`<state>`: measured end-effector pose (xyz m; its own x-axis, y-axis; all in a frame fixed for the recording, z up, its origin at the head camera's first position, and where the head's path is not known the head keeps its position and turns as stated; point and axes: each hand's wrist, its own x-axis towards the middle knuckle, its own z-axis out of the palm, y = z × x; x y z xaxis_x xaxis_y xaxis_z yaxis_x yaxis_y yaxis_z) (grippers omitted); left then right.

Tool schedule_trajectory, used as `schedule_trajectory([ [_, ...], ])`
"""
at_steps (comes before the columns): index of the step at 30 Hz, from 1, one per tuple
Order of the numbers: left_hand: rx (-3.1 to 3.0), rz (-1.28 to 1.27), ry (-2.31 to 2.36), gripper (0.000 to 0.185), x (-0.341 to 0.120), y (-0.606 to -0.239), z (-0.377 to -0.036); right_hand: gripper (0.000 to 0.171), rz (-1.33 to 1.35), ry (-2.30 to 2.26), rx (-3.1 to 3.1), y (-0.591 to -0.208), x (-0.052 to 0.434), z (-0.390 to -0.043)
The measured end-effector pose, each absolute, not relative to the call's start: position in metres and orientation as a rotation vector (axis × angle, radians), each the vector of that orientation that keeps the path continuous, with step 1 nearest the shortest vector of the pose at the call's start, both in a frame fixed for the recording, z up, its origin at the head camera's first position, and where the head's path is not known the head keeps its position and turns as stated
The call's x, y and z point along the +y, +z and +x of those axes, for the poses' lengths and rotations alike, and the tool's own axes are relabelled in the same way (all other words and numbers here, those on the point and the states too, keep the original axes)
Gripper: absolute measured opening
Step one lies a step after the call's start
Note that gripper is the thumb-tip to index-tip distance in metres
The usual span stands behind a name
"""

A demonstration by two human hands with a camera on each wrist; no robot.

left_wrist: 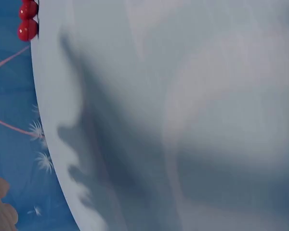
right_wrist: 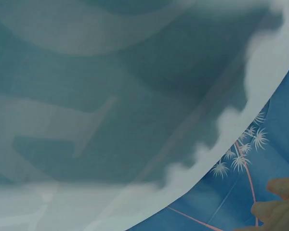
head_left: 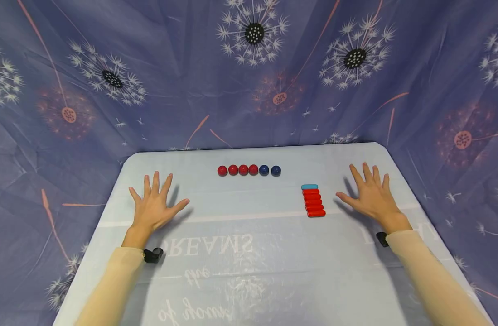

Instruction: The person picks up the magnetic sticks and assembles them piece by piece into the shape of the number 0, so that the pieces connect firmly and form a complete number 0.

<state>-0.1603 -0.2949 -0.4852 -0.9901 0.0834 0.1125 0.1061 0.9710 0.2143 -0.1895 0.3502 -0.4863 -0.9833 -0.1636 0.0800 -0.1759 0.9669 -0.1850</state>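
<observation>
Both hands hover over the white table with fingers spread and nothing in them. My left hand (head_left: pixel 152 208) is over the left part, and its shadow falls on the cloth beside it. My right hand (head_left: pixel 372 195) is over the right part, nearest to a stack-like column of several red capsule-shaped pieces (head_left: pixel 313 202) with one light blue piece (head_left: pixel 309 186) at the far end. Along the far edge runs a row of several shiny red balls (head_left: pixel 243 170), followed by two dark blue balls (head_left: pixel 264 170). In the left wrist view, red balls (left_wrist: pixel 28 30) show at the top left.
A pale cloth with faint mirrored lettering covers the table (head_left: pixel 273 271). Behind and around it hangs a blue-purple curtain (head_left: pixel 183 68) with dandelion prints. Dark bands with small devices (head_left: pixel 152 255) sit on both wrists, at the ends of light sleeves (head_left: pixel 110 285).
</observation>
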Motion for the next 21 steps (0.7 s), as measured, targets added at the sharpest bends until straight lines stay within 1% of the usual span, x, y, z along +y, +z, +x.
schedule_trajectory([
  [5,-3.004,-0.151,-0.385,0.102,-0.279,-0.487,-0.160,0.105,0.278,0.426,-3.049,-0.479,0.348,-0.192],
  [12,-2.986,-0.182,-0.557,0.101,-0.250,-0.491,-0.156,0.105,0.312,0.780,-3.096,-0.468,0.337,-0.198],
  [21,-2.921,-0.261,-0.660,0.098,-0.209,-0.497,-0.155,0.093,0.389,0.919,-3.155,-0.468,0.314,-0.207],
])
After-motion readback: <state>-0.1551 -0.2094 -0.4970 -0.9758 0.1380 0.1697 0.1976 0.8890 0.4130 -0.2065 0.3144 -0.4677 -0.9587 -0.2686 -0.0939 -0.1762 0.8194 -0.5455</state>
